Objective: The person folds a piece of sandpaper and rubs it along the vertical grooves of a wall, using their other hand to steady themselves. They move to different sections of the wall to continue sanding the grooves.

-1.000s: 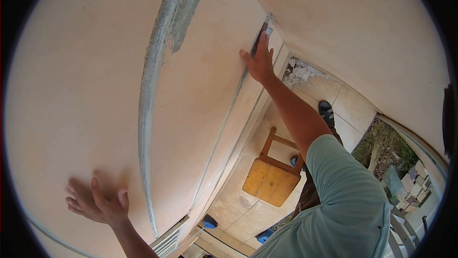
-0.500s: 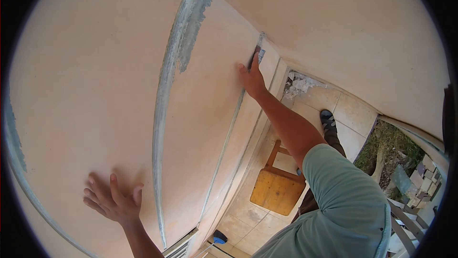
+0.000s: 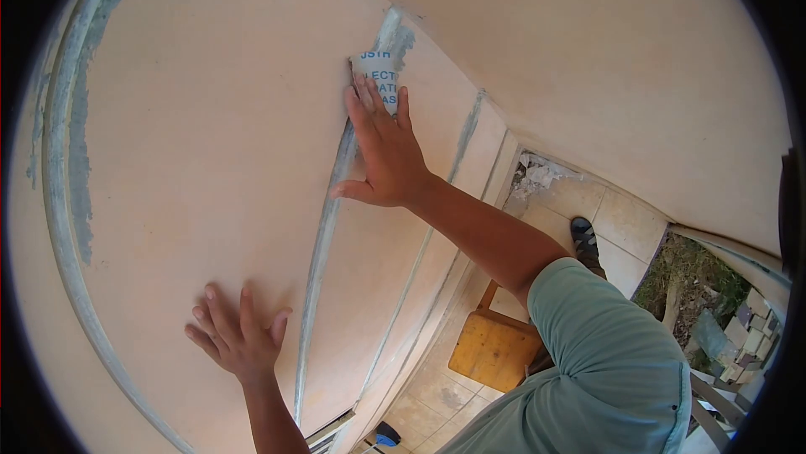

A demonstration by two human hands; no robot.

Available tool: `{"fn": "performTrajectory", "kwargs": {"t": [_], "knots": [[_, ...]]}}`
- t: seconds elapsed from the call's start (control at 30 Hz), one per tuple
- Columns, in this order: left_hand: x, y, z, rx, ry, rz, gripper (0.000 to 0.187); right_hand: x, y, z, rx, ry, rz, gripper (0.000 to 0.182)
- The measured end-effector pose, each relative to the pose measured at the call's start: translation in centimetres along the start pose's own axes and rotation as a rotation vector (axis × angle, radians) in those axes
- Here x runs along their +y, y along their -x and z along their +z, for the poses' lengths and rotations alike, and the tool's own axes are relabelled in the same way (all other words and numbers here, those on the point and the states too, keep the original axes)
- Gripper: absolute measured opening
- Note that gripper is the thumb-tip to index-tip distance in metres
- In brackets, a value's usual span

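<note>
My right hand point(image 3: 388, 152) presses a piece of sandpaper point(image 3: 378, 76) flat against the wall, its printed back with blue lettering facing me. The sandpaper lies over the upper part of a grey moulded strip point(image 3: 323, 236) on the pinkish wall point(image 3: 210, 118). My fingers rest on the paper's lower part, and the thumb points left across the strip. Lower left, my left hand point(image 3: 241, 336) is open with fingers spread on the wall, left of that strip and holding nothing.
Another grey curved strip point(image 3: 57, 160) runs down the far left. Narrower strips stand to the right, near the corner. Below are a wooden chair point(image 3: 494, 349), tiled floor point(image 3: 550, 223), a sandalled foot point(image 3: 583, 236) and a blue-and-black brush head point(image 3: 388, 435). White debris point(image 3: 537, 175) lies by the corner.
My right hand has moved left with the sandpaper, from the narrow strip near the corner to the wider strip. The view has shifted left; my left hand stays spread on the wall.
</note>
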State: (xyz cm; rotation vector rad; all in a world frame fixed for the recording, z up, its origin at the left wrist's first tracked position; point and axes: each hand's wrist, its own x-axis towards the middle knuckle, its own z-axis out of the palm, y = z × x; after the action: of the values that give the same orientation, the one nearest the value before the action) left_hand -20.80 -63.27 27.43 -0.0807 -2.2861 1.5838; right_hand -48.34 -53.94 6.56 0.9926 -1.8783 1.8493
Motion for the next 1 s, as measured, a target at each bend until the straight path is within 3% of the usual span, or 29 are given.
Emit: {"fn": "performTrajectory", "kwargs": {"t": [0.07,0.13,0.23,0.33,0.43,0.63,0.8,1.0], "knots": [[0.0,0.0,0.0,-0.001,-0.002,0.001,0.066,-0.9,-1.2,0.1,-0.009,-0.016,0.028,0.118],[0.1,0.2,0.1,0.005,-0.003,-0.034,0.064,1.5,-0.7,0.9,0.107,-0.106,0.327,0.115],[0.3,0.5,-0.2,-0.026,0.009,-0.064,0.064,-0.7,-0.6,-0.1,0.101,-0.127,0.303,0.111],[0.4,0.8,-0.2,-0.024,0.015,-0.084,0.063,-2.7,-2.3,-1.7,-0.039,0.008,0.064,0.109],[0.5,0.4,-0.3,-0.017,0.003,-0.107,0.062,-1.5,-6.5,-2.6,0.049,-0.069,0.389,0.110],[0.6,-0.1,-0.5,0.025,0.014,-0.123,0.059,-3.2,-4.5,-3.1,-0.102,0.164,0.312,0.104],[0.7,0.3,-0.3,0.002,0.007,-0.136,0.060,-3.3,-5.4,-2.1,0.001,0.049,0.385,0.106],[0.5,0.2,-0.3,0.008,0.022,-0.149,0.061,-7.3,2.6,-0.1,-0.234,0.142,0.122,0.102]]}}
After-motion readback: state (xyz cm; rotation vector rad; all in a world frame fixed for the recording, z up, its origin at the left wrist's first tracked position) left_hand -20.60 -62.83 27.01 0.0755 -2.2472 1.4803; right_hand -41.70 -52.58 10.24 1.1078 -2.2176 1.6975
